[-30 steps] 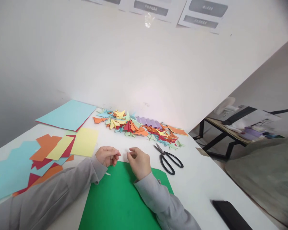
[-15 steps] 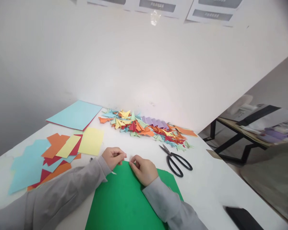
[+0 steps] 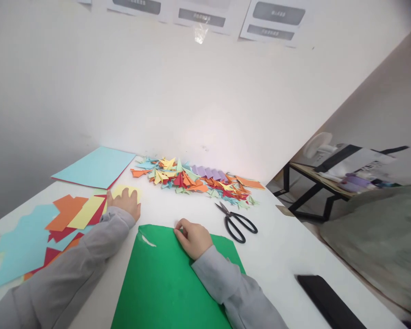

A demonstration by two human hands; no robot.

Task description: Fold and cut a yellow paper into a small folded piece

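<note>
My left hand lies with its fingers apart on a yellow sheet at the left, just below a light-blue sheet. Beside it are loose orange, yellow, red and blue paper pieces. My right hand rests at the top edge of a large green sheet, thumb and forefinger closed together there; whether anything sits between them is too small to tell. A white mark shows near the green sheet's upper left corner.
Behind the hands lies a long pile of small folded papers by the wall. Black-handled scissors are right of my right hand. A black flat object lies at the lower right. A side table stands beyond.
My left hand has moved left from the top edge of the green sheet onto the yellow sheet, and its fingers have spread. My right hand remains at the green sheet's edge. The view has shifted.
</note>
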